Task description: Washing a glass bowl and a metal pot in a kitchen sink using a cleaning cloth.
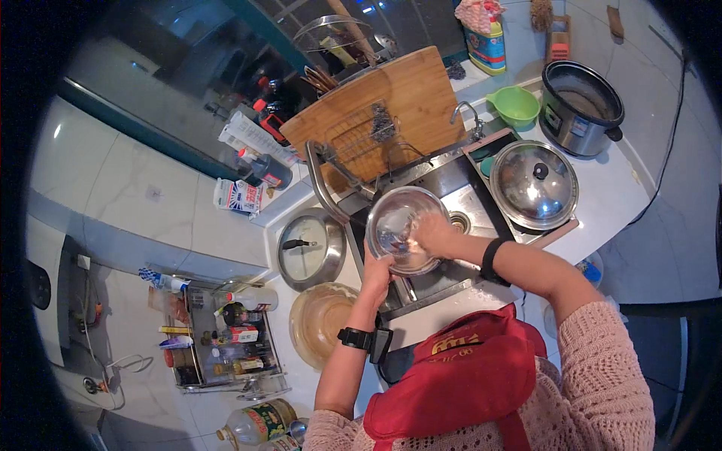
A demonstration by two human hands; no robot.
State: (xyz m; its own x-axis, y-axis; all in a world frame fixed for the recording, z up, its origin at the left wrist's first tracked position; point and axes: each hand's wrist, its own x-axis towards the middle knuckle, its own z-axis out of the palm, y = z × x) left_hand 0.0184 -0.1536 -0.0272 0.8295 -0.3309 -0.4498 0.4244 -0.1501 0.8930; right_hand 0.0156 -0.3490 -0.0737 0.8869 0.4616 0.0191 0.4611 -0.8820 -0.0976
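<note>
A round stainless steel bowl (389,206) is held tilted over the sink (479,197), below the curved metal faucet (324,191). My left hand (377,273) grips its near left rim. Inside the bowl, against its right side, is my right hand (433,234); its fingers are blurred, and whether they hold anything cannot be told. Something shiny, perhaps water, shows at the bottom of the bowl. The round drain (459,221) shows just right of the bowl.
Left of the sink are a glass lid with steel rim (337,248) and a large amber bowl (316,324). Right of it stand a domed steel lid (519,186), a green plastic strainer bowl (516,106) and a cooker pot (581,129). A wooden cutting board (423,79) leans behind.
</note>
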